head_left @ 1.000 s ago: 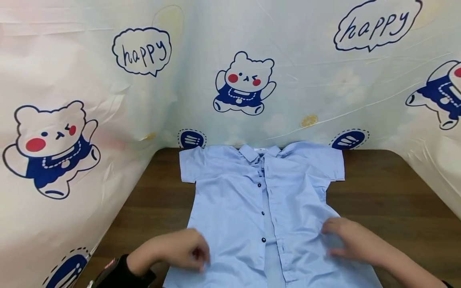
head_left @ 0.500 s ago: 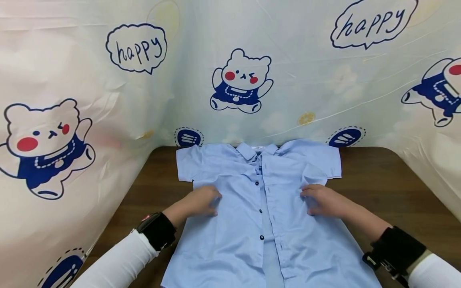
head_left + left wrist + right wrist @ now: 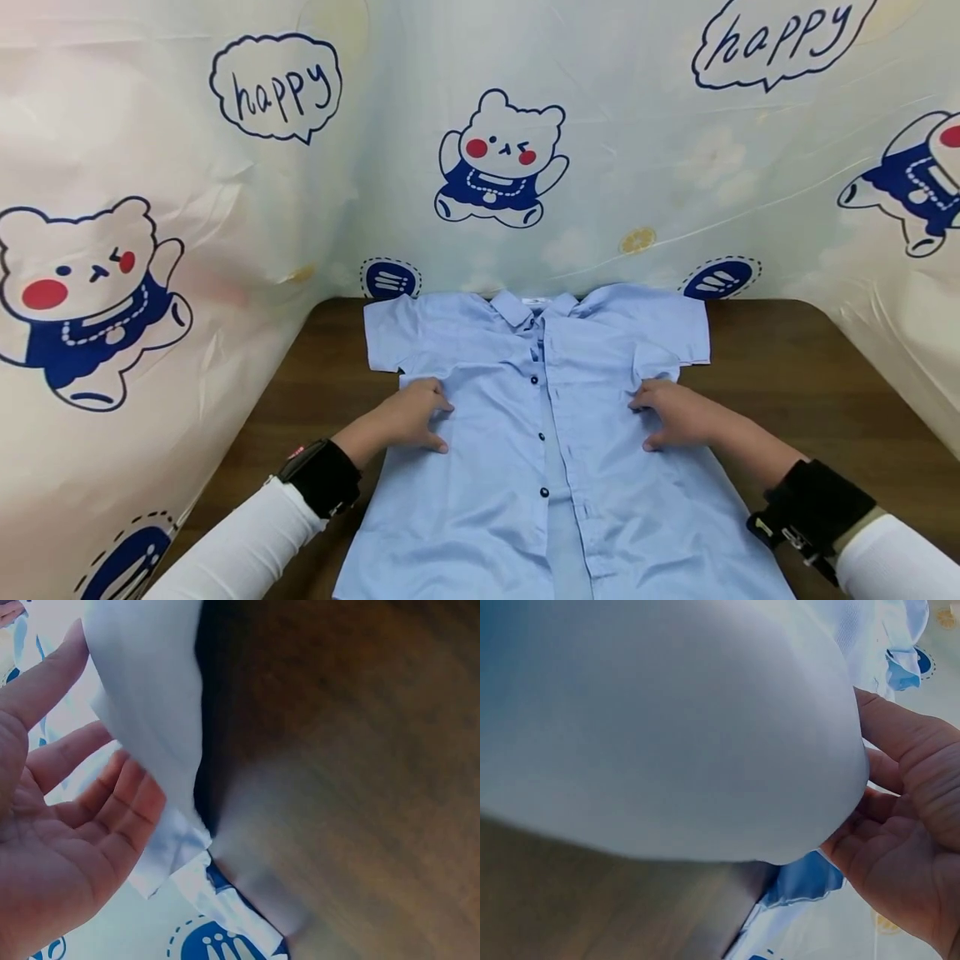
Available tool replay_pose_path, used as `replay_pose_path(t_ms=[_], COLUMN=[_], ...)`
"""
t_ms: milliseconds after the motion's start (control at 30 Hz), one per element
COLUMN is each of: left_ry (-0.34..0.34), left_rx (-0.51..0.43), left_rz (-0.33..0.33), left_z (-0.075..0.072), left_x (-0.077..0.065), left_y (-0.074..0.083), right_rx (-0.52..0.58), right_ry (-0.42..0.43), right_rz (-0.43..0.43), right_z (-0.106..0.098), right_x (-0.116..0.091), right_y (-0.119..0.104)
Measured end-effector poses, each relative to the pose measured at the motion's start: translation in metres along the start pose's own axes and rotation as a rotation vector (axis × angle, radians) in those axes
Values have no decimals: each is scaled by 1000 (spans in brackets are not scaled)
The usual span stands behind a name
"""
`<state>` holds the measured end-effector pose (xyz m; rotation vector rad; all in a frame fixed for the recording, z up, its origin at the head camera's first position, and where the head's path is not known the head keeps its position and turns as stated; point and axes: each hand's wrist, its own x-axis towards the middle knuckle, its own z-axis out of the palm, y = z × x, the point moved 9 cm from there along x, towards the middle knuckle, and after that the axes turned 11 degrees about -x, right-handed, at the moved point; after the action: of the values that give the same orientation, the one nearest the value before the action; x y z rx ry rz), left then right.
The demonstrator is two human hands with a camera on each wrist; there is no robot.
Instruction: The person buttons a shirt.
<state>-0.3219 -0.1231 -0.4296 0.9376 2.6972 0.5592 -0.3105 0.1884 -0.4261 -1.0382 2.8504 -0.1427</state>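
Observation:
A light-blue short-sleeved shirt [image 3: 480,483] lies spread front up, collar at the far end. Dark buttons run down one edge of its parted front. My left hand [image 3: 412,412] touches the shirt's left side below the sleeve, thumb and fingers apart. In the left wrist view, the palm of the left hand [image 3: 67,832] shows, fingertips at the cloth's edge. Opposite, my right hand [image 3: 678,412] touches the right side below the other sleeve, thumb apart from the fingers. The right wrist view has the right hand [image 3: 907,817] beside bulging cloth, its fingertips partly hidden.
Beneath the shirt is a dark brown wooden table [image 3: 780,375] with rounded far corners. A pale printed curtain [image 3: 600,100] with bears and "happy" bubbles surrounds the table's back and sides. Black bands [image 3: 322,477] circle both wrists.
Both hands have moved up the shirt from its lower part to its sides below the sleeves. Over the last half second they barely shift; the left thumb and fingers spread wider.

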Motion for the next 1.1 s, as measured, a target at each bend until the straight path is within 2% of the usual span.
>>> replay_pose_path(t_ms=[133, 333, 467, 800, 867, 1100], left_ry=[39, 44, 27, 38, 47, 106], left_rx=[10, 31, 32, 98, 100, 118], left_rz=[25, 34, 30, 2, 13, 115], left_z=[-7, -12, -11, -8, -8, -3], left_x=[0, 5, 5, 4, 3, -1], left_y=[0, -1, 0, 2, 4, 14], right_rx=[-6, 0, 10, -2, -4, -49], right_ry=[22, 44, 35, 84, 84, 99], right_rz=[1, 3, 3, -26, -30, -43], right_z=[-4, -10, -11, -12, -10, -4], right_x=[3, 7, 7, 6, 5, 1], right_y=[2, 4, 3, -2, -3, -7])
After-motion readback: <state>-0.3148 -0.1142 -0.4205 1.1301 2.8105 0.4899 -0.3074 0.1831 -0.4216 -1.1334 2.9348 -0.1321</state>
